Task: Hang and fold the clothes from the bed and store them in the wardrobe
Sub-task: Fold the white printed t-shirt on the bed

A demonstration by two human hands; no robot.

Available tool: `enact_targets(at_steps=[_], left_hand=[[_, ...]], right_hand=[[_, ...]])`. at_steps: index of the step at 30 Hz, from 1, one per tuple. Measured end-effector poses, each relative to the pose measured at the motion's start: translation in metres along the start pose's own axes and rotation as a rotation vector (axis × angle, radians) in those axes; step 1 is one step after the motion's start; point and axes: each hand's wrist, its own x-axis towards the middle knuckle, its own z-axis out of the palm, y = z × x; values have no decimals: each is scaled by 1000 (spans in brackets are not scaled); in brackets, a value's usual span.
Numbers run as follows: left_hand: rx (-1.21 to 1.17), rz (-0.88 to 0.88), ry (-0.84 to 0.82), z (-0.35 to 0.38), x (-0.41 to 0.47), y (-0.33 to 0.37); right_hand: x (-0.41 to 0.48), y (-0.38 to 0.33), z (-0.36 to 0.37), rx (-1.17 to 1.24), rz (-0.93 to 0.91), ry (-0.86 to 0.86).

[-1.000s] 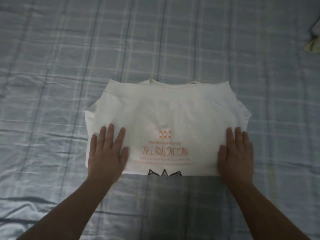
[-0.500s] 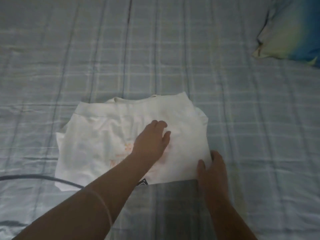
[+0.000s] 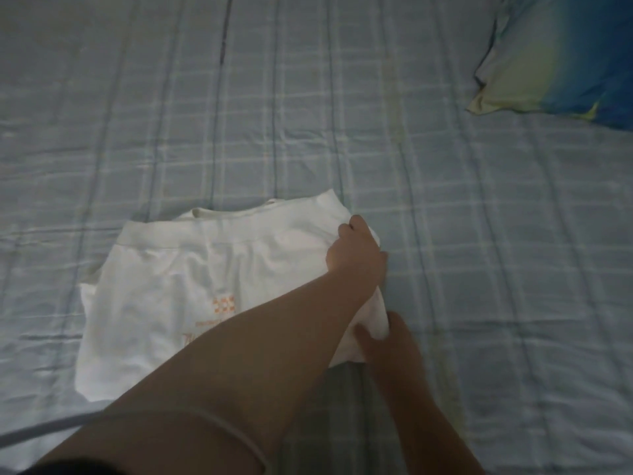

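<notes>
A white T-shirt (image 3: pixel 171 303) with an orange print lies partly folded on the bed (image 3: pixel 308 114), neck edge away from me. My left arm reaches across it, and my left hand (image 3: pixel 356 252) grips the shirt's far right edge with curled fingers. My right hand (image 3: pixel 387 341) pinches the near right corner of the shirt, where the cloth bunches up between thumb and fingers. My left forearm hides most of the print and the shirt's near edge.
The bed is covered with a pale blue checked sheet. A blue and yellow-green pillow (image 3: pixel 555 56) lies at the far right. A thin grey cord (image 3: pixel 51 430) runs in from the lower left by my arm.
My left hand left the near left corner, crossed the shirt and took its far right edge. My right hand went from flat on the shirt to pinching its near right corner. The view swung right.
</notes>
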Motion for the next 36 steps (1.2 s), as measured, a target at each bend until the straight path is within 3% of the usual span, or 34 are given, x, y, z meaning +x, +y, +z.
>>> enact_targets(at_steps=[6,9,18,28,33,36], left_hand=[[-155,20,-11,-42,-9,-21],[-286,85,22,-75,-24,-54],[-734,295,48,-174,-50,-256],[-749,148,-21,-195,-40,-453],[-690,88,-23,-170,-38,-491],[-619,77,57,-162,-40,-496]], right_hand=[[-23,-20,3,207,-8,-1],[-51,-42,15,230,-97,12],[-148,-133,153,16,-293,-41],[-205,-157,334,-282,-417,-108],[-202,-144,368,-549,-468,-147],[-203,-144,363,-487,-449,-185]])
